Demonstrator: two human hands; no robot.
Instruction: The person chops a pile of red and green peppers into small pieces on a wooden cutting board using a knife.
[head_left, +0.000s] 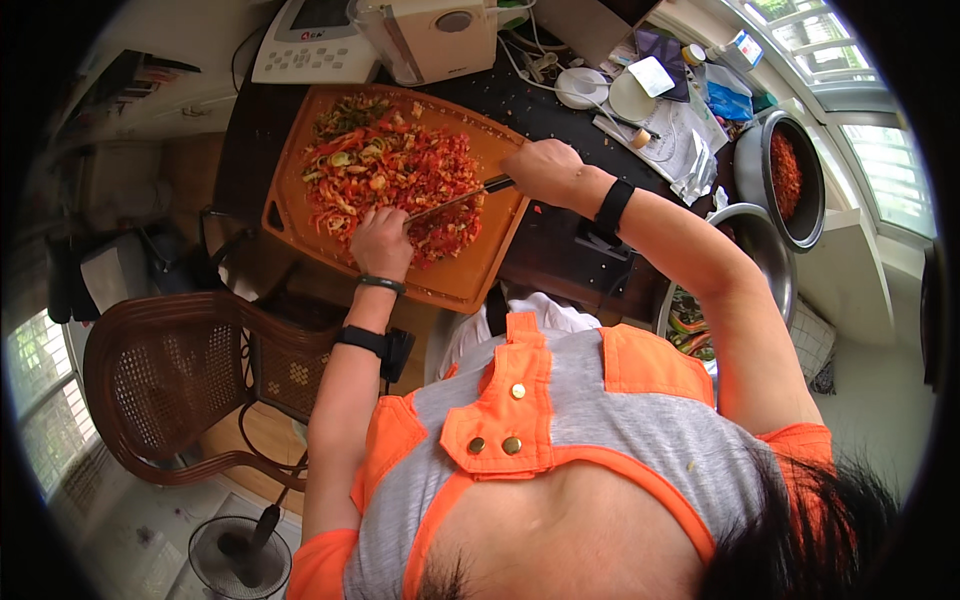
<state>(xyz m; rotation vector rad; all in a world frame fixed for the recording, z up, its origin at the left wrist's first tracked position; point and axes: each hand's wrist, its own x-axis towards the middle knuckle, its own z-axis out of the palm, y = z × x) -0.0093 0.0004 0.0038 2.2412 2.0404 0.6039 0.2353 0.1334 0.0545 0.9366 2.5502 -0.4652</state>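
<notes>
My right hand (546, 172) grips the dark handle of a kitchen knife (448, 204) above an orange cutting board (491, 259). The blade slants down to the left into a wide heap of chopped red and green peppers (427, 161). At the heap's near side, my left hand (382, 241) is beside the blade's far end with its fingers bent downward. Whether those fingers press on the blade or on the peppers is hidden. Pieces look finer towards the right of the heap and coarser on the left.
Behind the board stand a white device with keys (311, 60) and a cream-coloured appliance (442, 45). At right are a pot (816, 202) of chopped red peppers (786, 176) and a steel basin (776, 247) near uncut peppers (690, 322). A wicker-backed chair (169, 375) is at left.
</notes>
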